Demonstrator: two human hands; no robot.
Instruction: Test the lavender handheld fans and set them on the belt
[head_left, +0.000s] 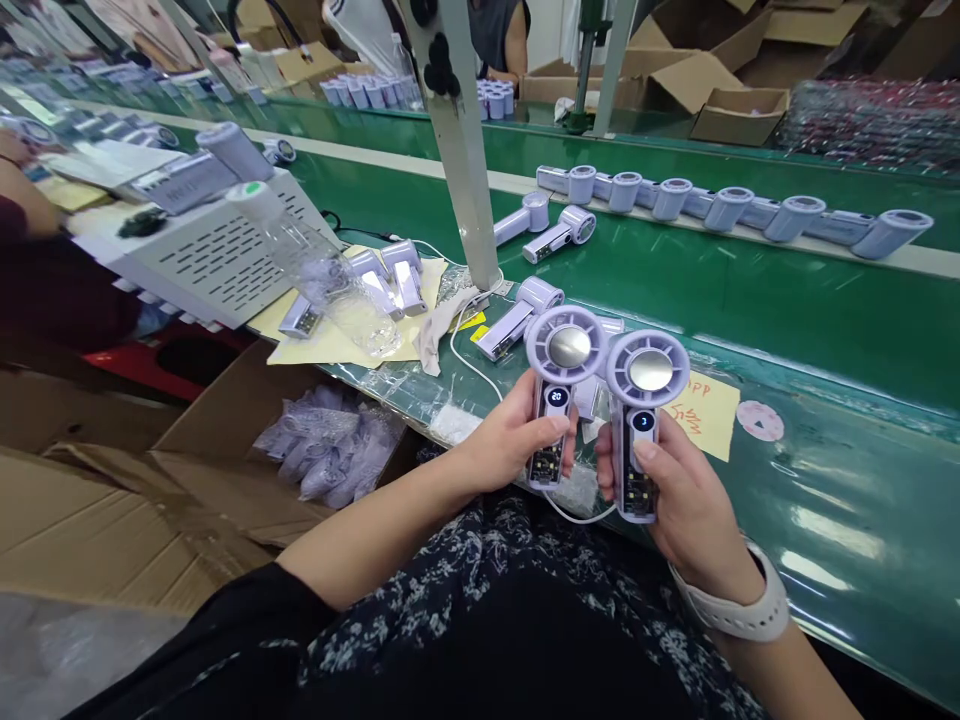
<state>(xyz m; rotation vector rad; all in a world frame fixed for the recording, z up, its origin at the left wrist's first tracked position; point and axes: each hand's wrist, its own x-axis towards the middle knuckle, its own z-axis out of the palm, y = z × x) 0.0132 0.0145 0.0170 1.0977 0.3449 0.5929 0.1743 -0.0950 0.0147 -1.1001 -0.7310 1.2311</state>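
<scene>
My left hand [517, 435] is wrapped round a lilac handheld fan [566, 348], its small round display lit with "20". In my right hand [686, 490] is a second lilac handheld fan [649, 370], held upright beside the first; its display is lit with what looks like a 7. Both thumbs lie on the front of the handles, near the displays. Just beyond the left fan another handheld fan [510, 325] lies on the bench, and one more is partly hidden behind the two I hold.
A green conveyor belt [750, 290] carries a row of fans [727, 208]. To the left stand a vented white metal box [247, 250] and a clear plastic bottle [322, 270]. Below is a carton of bagged items [330, 440]. A metal post [457, 150] rises ahead. A co-worker's arm [22, 190] shows at far left.
</scene>
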